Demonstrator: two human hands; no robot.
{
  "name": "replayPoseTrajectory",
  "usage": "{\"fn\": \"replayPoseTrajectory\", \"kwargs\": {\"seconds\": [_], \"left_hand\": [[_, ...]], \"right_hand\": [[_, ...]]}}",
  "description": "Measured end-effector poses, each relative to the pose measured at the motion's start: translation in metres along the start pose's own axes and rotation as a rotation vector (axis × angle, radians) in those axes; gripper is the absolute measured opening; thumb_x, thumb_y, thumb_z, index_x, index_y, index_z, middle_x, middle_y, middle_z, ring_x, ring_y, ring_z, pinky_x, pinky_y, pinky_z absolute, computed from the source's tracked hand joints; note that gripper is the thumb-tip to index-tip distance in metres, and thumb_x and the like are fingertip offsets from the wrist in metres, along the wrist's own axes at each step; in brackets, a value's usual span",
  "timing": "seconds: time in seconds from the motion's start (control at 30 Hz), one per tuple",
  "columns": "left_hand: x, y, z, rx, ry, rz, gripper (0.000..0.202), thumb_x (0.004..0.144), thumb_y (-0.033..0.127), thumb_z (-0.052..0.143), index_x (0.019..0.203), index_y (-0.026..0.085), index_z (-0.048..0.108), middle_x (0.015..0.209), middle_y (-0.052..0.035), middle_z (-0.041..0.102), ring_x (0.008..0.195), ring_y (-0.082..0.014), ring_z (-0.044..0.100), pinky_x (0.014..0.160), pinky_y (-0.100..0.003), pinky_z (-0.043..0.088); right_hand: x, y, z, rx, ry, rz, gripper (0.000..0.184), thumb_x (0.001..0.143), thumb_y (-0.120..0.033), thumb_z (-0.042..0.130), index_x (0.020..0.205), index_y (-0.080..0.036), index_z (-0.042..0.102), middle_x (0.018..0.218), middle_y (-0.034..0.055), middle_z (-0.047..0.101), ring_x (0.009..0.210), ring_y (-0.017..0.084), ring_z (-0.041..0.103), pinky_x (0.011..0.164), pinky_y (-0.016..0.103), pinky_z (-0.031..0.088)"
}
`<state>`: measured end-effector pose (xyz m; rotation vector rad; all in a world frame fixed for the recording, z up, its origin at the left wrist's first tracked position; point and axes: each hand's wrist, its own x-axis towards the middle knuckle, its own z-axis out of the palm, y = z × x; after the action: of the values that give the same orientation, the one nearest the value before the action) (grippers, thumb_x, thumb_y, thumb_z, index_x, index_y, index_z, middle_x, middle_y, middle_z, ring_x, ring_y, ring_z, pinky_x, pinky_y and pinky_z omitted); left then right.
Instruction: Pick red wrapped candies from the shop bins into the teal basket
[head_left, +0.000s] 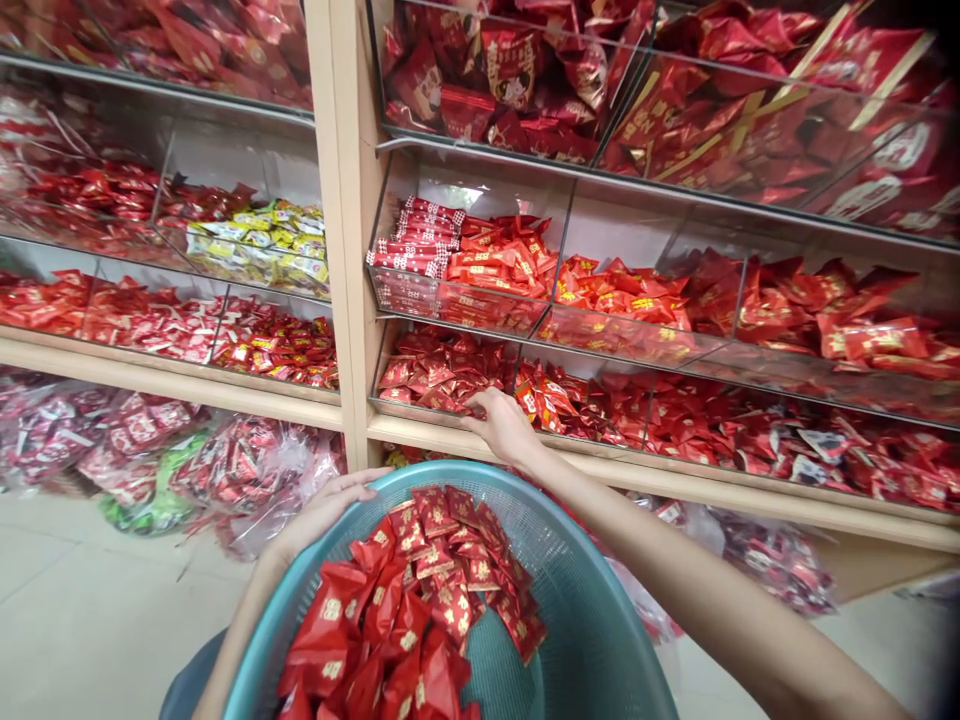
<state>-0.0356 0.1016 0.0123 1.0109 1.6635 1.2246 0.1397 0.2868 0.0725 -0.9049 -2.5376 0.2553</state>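
A teal plastic basket (pixel 600 590) is in front of me, holding small red packets with gold print (pixel 450 560) and larger red packets (pixel 337 620). My left hand (pixel 322 515) grips its left rim, the fingers laid over the edge. My right hand (pixel 501 428) reaches past the far rim to the front lip of the lowest bin (pixel 427 412). Its thumb and forefinger look apart, beside dark red packets (pixel 439 368) in that bin; the other fingers are partly hidden. I make out nothing held in it.
Clear-fronted shelf bins hold more red packets (pixel 510 255) and yellow-and-white ones (pixel 262 235). A wooden post (pixel 341 200) divides the shelves. Under the bottom ledge (pixel 172 375), clear bags of packets (pixel 240 460) lie on the tiled floor (pixel 45 600).
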Motion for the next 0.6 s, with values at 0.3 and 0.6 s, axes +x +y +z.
{"fn": "replayPoseTrajectory", "kwargs": {"seconds": [0.3,0.6], "left_hand": [[0.007,-0.009,-0.001,0.001,-0.019,-0.007,0.038,0.065,0.031,0.056,0.101,0.024,0.068,0.105,0.0006,0.069,0.099,-0.026,0.06,0.09,-0.033,0.044],[0.01,-0.014,-0.004,0.008,-0.017,-0.01,0.037,0.066,0.032,0.058,0.102,0.028,0.068,0.11,-0.0003,0.066,0.109,-0.0281,0.055,0.095,-0.037,0.04]], "right_hand": [[0.006,0.006,0.017,0.117,0.136,-0.054,0.017,0.084,-0.024,0.048,0.082,-0.017,0.064,0.08,0.0026,0.057,0.074,0.012,0.052,0.067,0.023,0.036],[-0.06,0.001,-0.02,0.622,0.019,0.036,0.026,0.08,-0.037,0.052,0.075,-0.013,0.063,0.068,0.0001,0.058,0.061,0.01,0.049,0.057,0.021,0.037]]}}
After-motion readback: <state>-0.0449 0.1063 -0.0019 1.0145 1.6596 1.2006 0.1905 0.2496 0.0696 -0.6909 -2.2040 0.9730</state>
